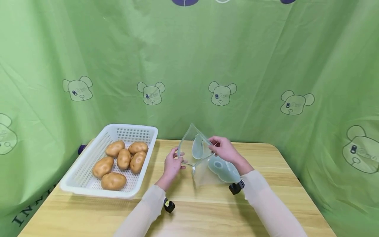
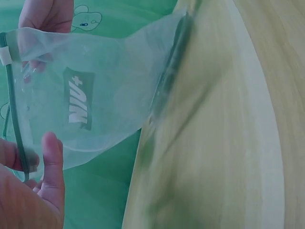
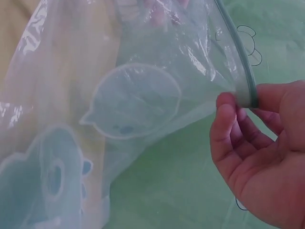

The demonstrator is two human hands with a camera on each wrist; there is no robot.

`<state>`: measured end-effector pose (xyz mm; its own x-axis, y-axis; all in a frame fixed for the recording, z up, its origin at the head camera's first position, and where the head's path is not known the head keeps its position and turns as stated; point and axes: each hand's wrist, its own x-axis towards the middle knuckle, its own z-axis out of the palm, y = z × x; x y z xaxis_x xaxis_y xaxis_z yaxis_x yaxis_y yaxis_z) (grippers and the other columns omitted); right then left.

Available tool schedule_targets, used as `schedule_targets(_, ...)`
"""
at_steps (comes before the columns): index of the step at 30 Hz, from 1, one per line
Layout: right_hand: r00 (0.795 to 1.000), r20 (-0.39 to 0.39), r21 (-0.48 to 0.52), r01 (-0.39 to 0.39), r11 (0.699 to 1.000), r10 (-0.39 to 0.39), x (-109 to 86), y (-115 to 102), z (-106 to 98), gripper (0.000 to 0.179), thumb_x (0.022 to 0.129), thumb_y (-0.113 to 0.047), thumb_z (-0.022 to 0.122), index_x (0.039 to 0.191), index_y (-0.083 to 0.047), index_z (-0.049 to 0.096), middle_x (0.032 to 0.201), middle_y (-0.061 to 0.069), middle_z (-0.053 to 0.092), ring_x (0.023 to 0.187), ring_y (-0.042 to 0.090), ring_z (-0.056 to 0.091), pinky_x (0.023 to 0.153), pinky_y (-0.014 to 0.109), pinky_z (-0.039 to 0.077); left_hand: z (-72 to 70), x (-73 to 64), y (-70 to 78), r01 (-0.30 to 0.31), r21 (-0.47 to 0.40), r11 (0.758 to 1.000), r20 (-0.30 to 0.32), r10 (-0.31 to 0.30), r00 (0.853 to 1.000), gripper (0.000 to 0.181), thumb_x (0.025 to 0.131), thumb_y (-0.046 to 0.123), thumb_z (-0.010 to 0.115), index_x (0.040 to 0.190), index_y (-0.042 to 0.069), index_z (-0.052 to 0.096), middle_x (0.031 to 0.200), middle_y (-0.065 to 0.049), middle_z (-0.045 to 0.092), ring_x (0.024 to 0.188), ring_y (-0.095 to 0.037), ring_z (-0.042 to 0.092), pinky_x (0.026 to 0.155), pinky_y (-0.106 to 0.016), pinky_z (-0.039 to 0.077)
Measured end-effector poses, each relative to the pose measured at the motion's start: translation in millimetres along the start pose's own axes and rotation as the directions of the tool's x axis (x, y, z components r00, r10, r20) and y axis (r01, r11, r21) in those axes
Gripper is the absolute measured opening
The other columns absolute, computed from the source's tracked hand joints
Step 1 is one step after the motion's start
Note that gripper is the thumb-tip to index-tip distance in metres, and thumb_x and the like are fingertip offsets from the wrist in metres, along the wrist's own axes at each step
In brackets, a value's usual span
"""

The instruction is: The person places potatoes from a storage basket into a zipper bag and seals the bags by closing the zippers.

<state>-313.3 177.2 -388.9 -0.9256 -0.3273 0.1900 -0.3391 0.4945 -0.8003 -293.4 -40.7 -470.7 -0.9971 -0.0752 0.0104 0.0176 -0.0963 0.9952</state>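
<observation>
A translucent zip bag (image 1: 204,176) with a green-edged zip mouth and pale blue-green cartoon prints is held up above the table, its mouth spread apart. My left hand (image 1: 172,163) holds the left side of the mouth; in the left wrist view, fingers wrap the green edge while the thumb stands up beside the film. The right hand (image 1: 226,150) pinches the opposite side of the mouth between thumb and fingers, as the right wrist view confirms. A white slider (image 2: 5,55) sits on the zip edge. Nothing shows inside the bag.
On the left stands a white plastic basket (image 1: 154,136) with perforated walls, holding several brown potatoes (image 1: 113,181). Beneath everything is a wooden table (image 1: 189,217). A green curtain (image 1: 189,59) with bear-head prints hangs behind and at the sides.
</observation>
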Motion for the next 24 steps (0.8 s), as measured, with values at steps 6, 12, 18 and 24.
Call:
schedule_targets(6, 0.998, -0.055, -0.104, -0.001, 0.995, -0.005, -4.7, -1.5, -3.3, 0.021, 0.090, 0.001, 0.056, 0.110, 0.006, 0.061, 0.085, 0.013, 0.060, 0.066, 0.024, 0.059, 0.056, 0.033, 0.054, -4.4, 0.1, -6.4, 0.015, 0.013, 1.000, 0.004, -0.015, 1.000, 0.045, 0.087, -0.010, 0.048, 0.131, 0.002, 0.049, 0.109, -0.023, 0.060, 0.072, -0.024, 0.066, 0.056, -0.030, 0.056)
schedule_targets(12, 0.992, -0.127, -0.165, -0.019, 0.986, -0.003, -4.7, -0.1, -4.6, 0.019, 0.092, -0.001, 0.055, 0.108, 0.005, 0.063, 0.079, 0.011, 0.061, 0.062, 0.022, 0.060, 0.054, 0.030, 0.052, -8.6, 0.9, -6.9, 0.007, 0.016, 1.000, -0.004, -0.007, 1.000, 0.031, 0.093, -0.003, 0.051, 0.123, -0.001, 0.053, 0.102, -0.028, 0.061, 0.067, -0.022, 0.066, 0.061, -0.035, 0.057)
schedule_targets(18, 0.985, -0.175, -0.238, -0.047, 0.970, 0.005, -6.7, 2.7, -5.8, 0.022, 0.093, -0.009, 0.055, 0.107, 0.005, 0.066, 0.082, 0.010, 0.066, 0.066, 0.016, 0.060, 0.062, 0.031, 0.052, -11.4, 3.8, -13.7, 0.009, 0.014, 1.000, -0.004, -0.009, 1.000, 0.023, 0.093, -0.001, 0.053, 0.115, -0.004, 0.055, 0.098, -0.030, 0.061, 0.066, -0.021, 0.066, 0.062, -0.035, 0.058)
schedule_targets(24, 0.977, -0.212, -0.226, -0.020, 0.974, -0.030, -10.0, 4.6, -8.2, 0.024, 0.093, -0.011, 0.057, 0.107, 0.005, 0.067, 0.082, 0.014, 0.066, 0.066, 0.018, 0.060, 0.061, 0.031, 0.051, -13.2, 3.8, -16.9, 0.002, -0.001, 1.000, -0.022, -0.002, 1.000, 0.024, 0.091, -0.002, 0.054, 0.114, -0.009, 0.056, 0.095, -0.031, 0.063, 0.063, -0.017, 0.065, 0.060, -0.032, 0.057)
